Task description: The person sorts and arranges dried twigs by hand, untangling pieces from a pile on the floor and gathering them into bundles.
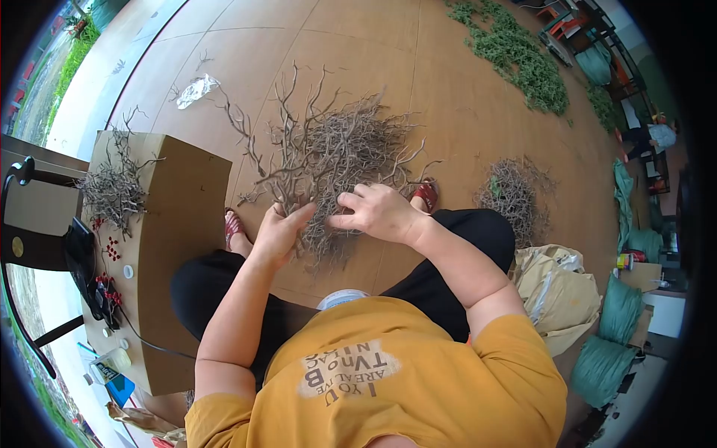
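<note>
My left hand (pixel 280 231) is closed around the lower ends of a bunch of dry branches (pixel 291 160), whose forked tips fan out away from me. My right hand (pixel 379 213) hovers beside it, at the near side of a heap of dry twigs (pixel 355 142) on the floor. Its fingers are bent, with a gap between thumb and forefinger, and I see nothing held in them. Where the bunch overlaps the heap, single stems are hard to tell apart.
A cardboard box (pixel 183 194) at left carries a twig bundle (pixel 116 190), red berry sprigs (pixel 112 250) and a black device. At right are another twig pile (pixel 511 198) and a tan sack (pixel 556 291). Green foliage (pixel 515 56) lies farther off; another person (pixel 650 140) is at far right.
</note>
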A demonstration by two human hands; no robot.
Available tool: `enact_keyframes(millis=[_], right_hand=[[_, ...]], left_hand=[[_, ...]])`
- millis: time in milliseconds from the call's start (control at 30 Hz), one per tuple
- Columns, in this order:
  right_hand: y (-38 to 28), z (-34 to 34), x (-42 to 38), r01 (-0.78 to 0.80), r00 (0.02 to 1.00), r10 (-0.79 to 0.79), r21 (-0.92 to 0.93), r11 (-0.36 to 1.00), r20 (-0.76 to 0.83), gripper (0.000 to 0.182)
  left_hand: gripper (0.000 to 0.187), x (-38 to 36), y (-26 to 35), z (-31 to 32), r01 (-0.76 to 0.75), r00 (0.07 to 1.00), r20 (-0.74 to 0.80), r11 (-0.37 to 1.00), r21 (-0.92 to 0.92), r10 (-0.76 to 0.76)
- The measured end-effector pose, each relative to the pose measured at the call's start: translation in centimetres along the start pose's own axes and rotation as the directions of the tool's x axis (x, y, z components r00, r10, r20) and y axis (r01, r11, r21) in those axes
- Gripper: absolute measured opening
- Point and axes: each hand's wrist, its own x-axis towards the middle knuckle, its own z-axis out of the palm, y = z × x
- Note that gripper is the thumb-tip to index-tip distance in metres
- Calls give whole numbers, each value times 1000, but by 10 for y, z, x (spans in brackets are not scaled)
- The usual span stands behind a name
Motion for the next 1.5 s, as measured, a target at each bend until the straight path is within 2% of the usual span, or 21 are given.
enact_keyframes(millis=[33, 67, 133, 233, 333, 433, 533, 667, 700, 733, 800, 833, 867, 933, 967, 1033, 1100, 1267, 1367, 1467, 1500], right_hand=[[-2, 0, 3, 1, 998, -3, -22, 1000, -58, 16], [-2, 0, 4, 1, 998, -3, -34, 999, -59, 15], [0, -2, 5, -2, 998, -1, -59, 998, -58, 14], [0, -7, 9, -44, 994, 36, -78, 996, -106, 11], [4, -7, 11, -25, 989, 24, -9, 1000, -148, 23], [2, 5, 15, -107, 964, 127, 95, 990, -235, 45], [1, -3, 25, -197, 918, 148, -99, 975, -367, 68], [1, -40, 29, -300, 931, 295, 9, 954, -216, 73], [-2, -53, 31, -328, 908, 308, -27, 944, -283, 72], [-6, -44, 28, -377, 867, 421, 200, 904, -268, 69], [-16, -15, 20, -414, 775, 613, 607, 678, -156, 63], [-27, -11, 25, -446, 795, 607, 696, 563, 19, 57], [-37, 7, 24, -525, 749, 622, 777, 348, 228, 56], [-40, 32, 22, -505, 727, 633, 832, 232, 265, 39], [-36, 32, 21, -519, 719, 588, 849, 99, 371, 36], [-16, 19, 20, -547, 699, 452, 822, -161, 554, 30], [-2, 16, 14, -594, 700, 489, 805, -6, 520, 26], [15, 13, -1, -660, 714, 561, 671, 339, 419, 27], [19, 2, -1, -623, 775, 429, 673, 398, 464, 32], [18, -9, -1, -604, 791, 295, 607, 516, 536, 31], [18, -11, 0, -592, 786, 250, 574, 566, 565, 30]], left_hand=[[23, 1, -4, 4, 24, 999, 35, 998, 56, -26], [28, -2, -8, 9, 33, 993, 116, 998, -48, -27], [30, -11, -2, 21, 43, 994, 102, 989, -143, -28], [30, -11, -1, 23, -117, 976, 176, 991, -59, 126], [28, -9, -8, 21, -124, 980, 172, 978, 170, 95], [24, -6, -15, 21, -119, 979, 173, 990, 75, 104], [19, -9, -6, 27, -80, 984, 149, 993, -86, 93], [15, -3, -2, 18, -110, 992, 47, 977, -181, 120], [16, -1, 2, 16, -140, 987, 43, 969, -205, 152], [16, -2, 5, 15, -141, 989, 23, 967, -213, 149], [17, -8, 15, 19, -143, 990, -16, 962, -231, 143], [19, -10, 19, 22, -147, 989, -28, 966, -212, 145], [19, -10, 18, 21, -156, 988, -32, 969, -193, 153], [20, -7, 13, 19, -171, 985, -37, 973, -156, 167], [17, 0, 9, 14, -239, 969, -79, 968, -75, 233], [14, -1, 19, 6, -236, 960, -157, 972, -12, 231], [12, -6, 33, 0, -220, 953, -201, 974, 47, 226], [11, -6, 35, -16, -198, 966, -163, 979, 37, 202], [12, -8, 41, -23, -163, 981, -114, 986, -27, 159], [19, -11, 42, -19, -173, 982, 91, 983, 56, 167], [27, -11, 44, -21, -169, 979, 134, 978, 119, 153]])
